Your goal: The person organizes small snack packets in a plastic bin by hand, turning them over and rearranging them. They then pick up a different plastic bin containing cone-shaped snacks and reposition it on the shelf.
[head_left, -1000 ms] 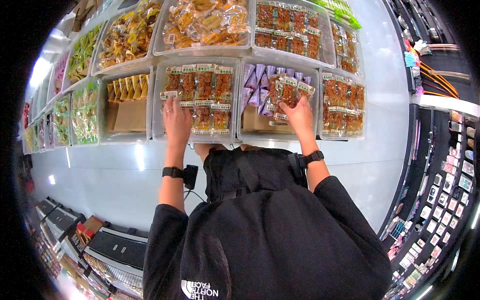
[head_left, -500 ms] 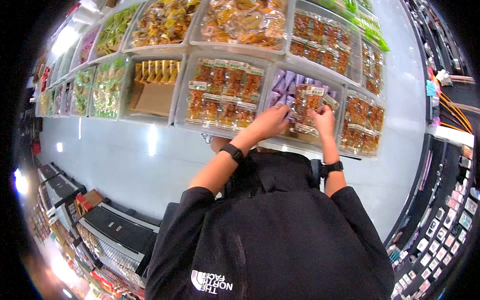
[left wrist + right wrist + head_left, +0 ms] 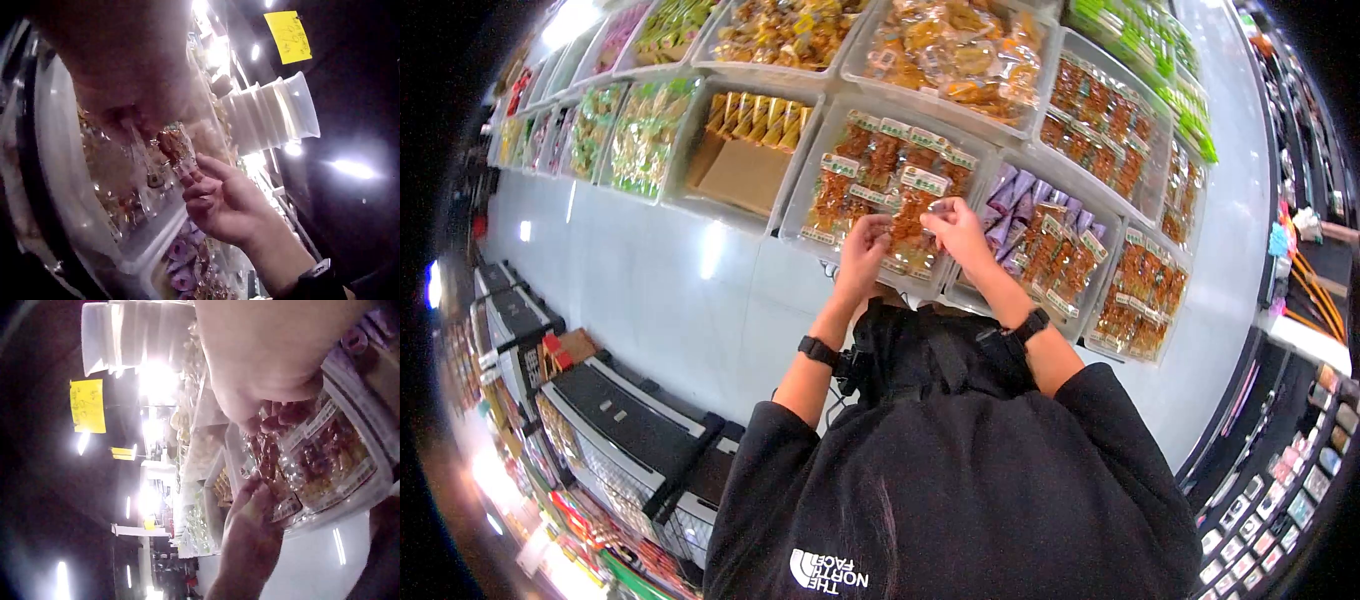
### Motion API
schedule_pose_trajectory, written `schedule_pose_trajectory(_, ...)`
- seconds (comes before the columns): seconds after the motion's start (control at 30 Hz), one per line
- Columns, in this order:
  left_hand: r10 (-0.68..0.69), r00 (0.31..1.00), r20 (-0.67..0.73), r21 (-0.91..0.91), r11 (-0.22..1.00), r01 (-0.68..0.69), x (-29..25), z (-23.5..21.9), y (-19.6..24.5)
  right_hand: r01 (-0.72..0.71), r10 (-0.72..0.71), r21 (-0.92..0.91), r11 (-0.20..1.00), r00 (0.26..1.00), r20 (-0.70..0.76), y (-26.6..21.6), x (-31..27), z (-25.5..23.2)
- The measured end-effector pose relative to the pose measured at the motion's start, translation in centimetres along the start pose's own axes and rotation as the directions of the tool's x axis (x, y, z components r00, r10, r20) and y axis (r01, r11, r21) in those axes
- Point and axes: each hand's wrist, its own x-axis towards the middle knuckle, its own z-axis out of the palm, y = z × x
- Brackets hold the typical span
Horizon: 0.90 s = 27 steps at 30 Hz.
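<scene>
Clear packets of reddish-brown snacks with white-and-green labels fill a translucent bin (image 3: 798, 205). Over them, the right hand (image 3: 962, 240) pinches the edge of one snack packet (image 3: 912, 208); the left wrist view shows this right hand (image 3: 228, 203) with its thumb and fingers on the packet (image 3: 172, 145). The left hand (image 3: 863, 258) is at the packet's other side, fingers bent; in the right wrist view the left hand (image 3: 250, 534) has its fingertips against the packet (image 3: 267, 456). Part of its grip is hidden.
On the right, a bin holds purple cone packs (image 3: 1012, 200) and snack packets (image 3: 1060, 250). To the left stands a bin with yellow packs (image 3: 755, 118) and cardboard (image 3: 745, 175). More bins line the back; display racks (image 3: 1250, 500) stand at the right.
Both hands have moved left from the bin with purple packs to the snack bin beside it. More packets now lie over the purple packs than a second ago. The head view has turned.
</scene>
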Motion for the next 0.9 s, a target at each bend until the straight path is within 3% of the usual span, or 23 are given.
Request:
schedule_pose_trajectory(0.07, -0.045, 0.994, -0.099, -0.011, 0.999, 0.044, -0.2, -1.5, 0.1, -0.018, 0.015, 0.115, 0.993, 0.999, 0.028, 0.1, 1.9, 1.3)
schedule_pose_trajectory(0.13, -0.025, 0.993, -0.118, 0.280, 0.958, 0.057, 0.5, -3.0, -0.4, -0.063, 0.059, 0.115, 0.991, 0.997, 0.043, 0.2, 3.4, 2.7)
schedule_pose_trajectory(0.2, 0.040, 0.982, -0.184, 0.327, 0.945, 0.023, 0.7, -2.9, 0.0, 0.004, -0.002, 0.038, 0.999, 0.999, -0.041, 1.1, 5.0, 3.9)
schedule_pose_trajectory(0.27, 0.066, 0.974, -0.214, 0.567, 0.821, 0.069, 0.4, -2.4, 2.4, 0.012, -0.008, 0.051, 0.999, 0.998, -0.069, 1.3, 6.0, 4.6)
schedule_pose_trajectory(0.3, 0.065, 0.974, -0.219, 0.565, 0.822, 0.072, 0.6, -2.5, 1.8, 0.015, -0.016, -0.014, 1.000, 0.994, -0.107, 1.3, 6.2, 4.7)
schedule_pose_trajectory(0.37, 0.319, 0.933, -0.165, 0.761, 0.643, -0.086, 1.1, -2.5, 0.6, 0.011, -0.023, -0.081, 0.997, 0.989, -0.147, 1.4, 6.5, 4.9)
schedule_pose_trajectory(0.43, 0.272, 0.950, -0.155, 0.788, 0.613, -0.047, 1.1, -2.6, 0.7, 0.072, -0.127, -0.330, 0.941, 0.981, -0.149, 2.6, 7.5, 4.9)
schedule_pose_trajectory(0.6, 0.193, 0.975, -0.106, 0.900, 0.435, 0.012, 1.1, -2.8, 1.2, 0.050, -0.117, -0.412, 0.910, 0.983, -0.139, 2.0, 6.5, 5.7)
schedule_pose_trajectory(0.67, 0.137, 0.987, -0.088, 0.936, 0.350, 0.035, 1.0, -2.9, 1.4, 0.152, -0.263, -0.577, 0.802, 0.958, -0.112, 1.7, 6.1, 6.0)
schedule_pose_trajectory(0.77, 0.132, 0.991, -0.030, 0.970, 0.243, -0.003, 1.3, -3.1, 0.8, 0.200, -0.359, -0.676, 0.709, 0.928, -0.102, 1.2, 5.5, 6.1)
schedule_pose_trajectory(0.87, 0.120, 0.993, 0.001, 0.979, 0.203, -0.025, 1.7, -3.2, -0.5, 0.179, -0.282, -0.668, 0.723, 0.958, -0.049, 0.4, 5.0, 5.8)
schedule_pose_trajectory(0.9, 0.121, 0.992, 0.024, 0.979, 0.197, -0.047, 1.8, -3.1, -0.7, 0.219, -0.325, -0.687, 0.693, 0.945, -0.027, 0.6, 5.0, 5.5)
